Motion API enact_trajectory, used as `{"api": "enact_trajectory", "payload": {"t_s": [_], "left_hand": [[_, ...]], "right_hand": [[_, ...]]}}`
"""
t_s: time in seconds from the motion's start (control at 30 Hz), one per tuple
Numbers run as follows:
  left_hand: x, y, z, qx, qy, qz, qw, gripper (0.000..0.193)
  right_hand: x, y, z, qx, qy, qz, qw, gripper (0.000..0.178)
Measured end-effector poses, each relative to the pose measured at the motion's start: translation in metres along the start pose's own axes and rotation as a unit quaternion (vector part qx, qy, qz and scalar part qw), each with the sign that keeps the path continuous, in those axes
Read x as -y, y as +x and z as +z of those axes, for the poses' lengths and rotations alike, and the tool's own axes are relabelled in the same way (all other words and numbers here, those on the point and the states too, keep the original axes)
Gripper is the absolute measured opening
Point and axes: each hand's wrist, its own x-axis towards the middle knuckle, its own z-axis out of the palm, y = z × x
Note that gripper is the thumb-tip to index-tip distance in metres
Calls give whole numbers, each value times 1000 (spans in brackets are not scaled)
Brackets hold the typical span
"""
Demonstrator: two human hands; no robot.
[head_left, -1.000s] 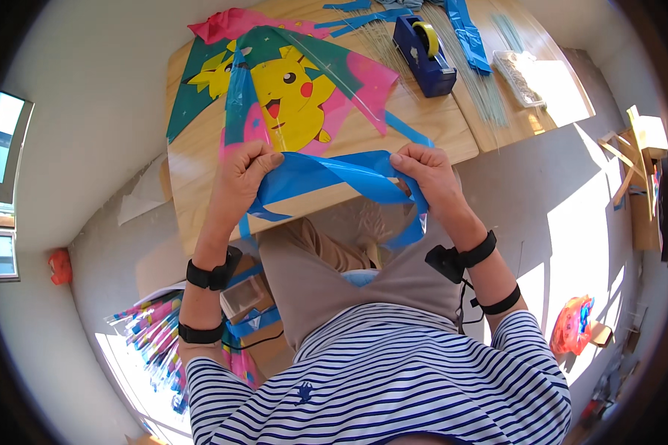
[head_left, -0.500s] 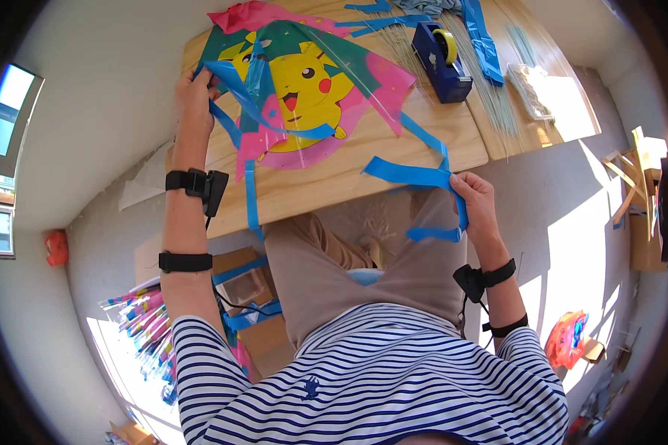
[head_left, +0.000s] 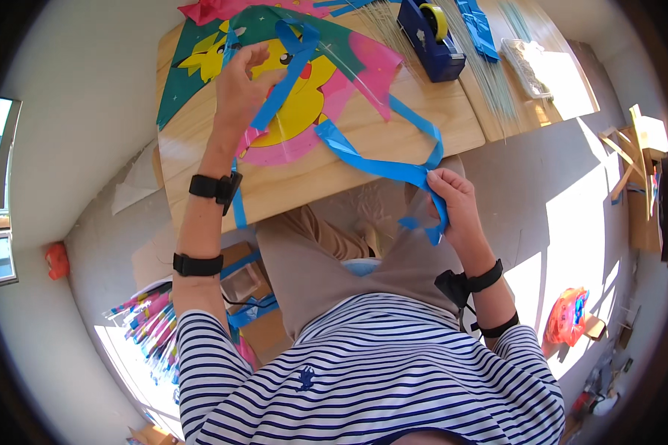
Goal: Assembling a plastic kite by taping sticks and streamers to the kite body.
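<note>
A thin plastic kite sheet in green, pink and yellow, printed with a yellow cartoon animal, lies on the wooden table. Over it is my left hand, open, thumb and fingers apart. Beside those fingertips a blue plastic strip loops up over the print. My right hand, past the table's front edge, pinches another blue strip. That strip's loose end trails left over the table edge, and a further length runs up to the sheet's right corner. Below the left wrist, a blue tail hangs off the edge.
A dark blue tape dispenser with a yellow roll stands at the back right. Near it lie thin clear rods, a folded blue strip and a clear tray. Cardboard boxes and bundled coloured sheets are on the floor at left.
My left hand has let go of the sheet's left edge and moved right and nearer, its fingers spreading. The green left side lies flatter. My right hand has shifted slightly left with its strip.
</note>
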Motion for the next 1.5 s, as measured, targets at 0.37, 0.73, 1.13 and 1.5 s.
{"api": "enact_trajectory", "payload": {"t_s": [0.37,0.73,1.13,1.5], "left_hand": [[-65,-234,49,222,-427,-191,856,62],[-94,-231,32,154,-535,-101,825,51],[-50,-296,-40,173,-368,-193,893,10],[-61,-267,-29,79,-372,-154,912,18]], "right_hand": [[3,-12,99,133,103,-26,985,17],[20,-62,125,145,-141,-249,947,15],[30,-79,46,3,-116,-283,952,12],[-28,-66,40,64,-133,-122,981,5]]}}
